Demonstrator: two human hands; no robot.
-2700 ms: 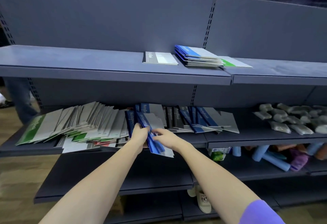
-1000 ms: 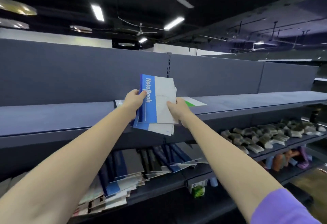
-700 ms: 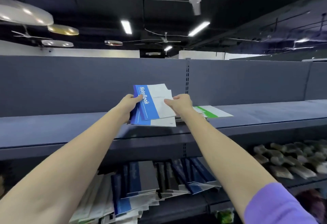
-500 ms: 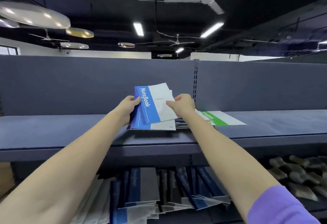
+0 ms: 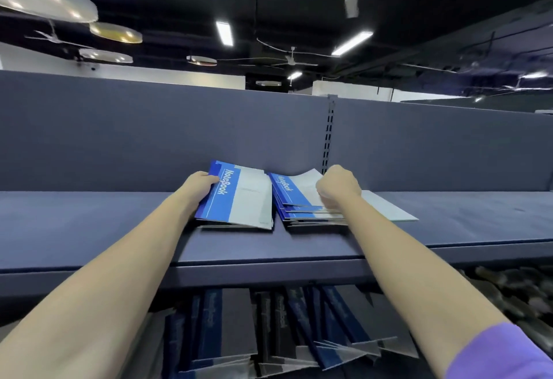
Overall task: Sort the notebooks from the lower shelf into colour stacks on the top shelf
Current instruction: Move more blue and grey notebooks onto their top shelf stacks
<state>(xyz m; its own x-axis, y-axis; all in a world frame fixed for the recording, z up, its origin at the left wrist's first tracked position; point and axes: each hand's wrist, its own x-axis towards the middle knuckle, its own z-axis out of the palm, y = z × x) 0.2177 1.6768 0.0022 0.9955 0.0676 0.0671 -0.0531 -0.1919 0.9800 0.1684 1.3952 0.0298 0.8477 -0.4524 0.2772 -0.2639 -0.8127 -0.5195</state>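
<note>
The blue-and-white notebooks [image 5: 239, 199], a thin bundle with "NoteBook" printed along the blue spine band, lay near the centre of the frame on the flat grey-blue metal top shelf [image 5: 89, 223], held at their left edge by the left hand [image 5: 199, 187]. That hand's fingers were curled round the spine side, thumb on the cover; whether the bundle rested fully on the shelf or was slightly raised could not be told. Just beside it, to the right, sat a taller stack of blue-and-white notebooks [image 5: 294, 202], fanned a little at its near edge, its top cover curving upward. The right hand [image 5: 338, 185] rested on that stack with its fingers curled into a loose fist; whether they pinched a cover or merely pressed down could not be told. A pale flat notebook [image 5: 389, 208] stuck out from behind the right hand, lying on the same shelf. In the lower part of the frame, under the shelf edge, dark and blue notebooks [image 5: 269, 327] leaned in a row on the lower shelf. A purple sleeve [image 5: 502, 351] showed at the lower right corner.
</note>
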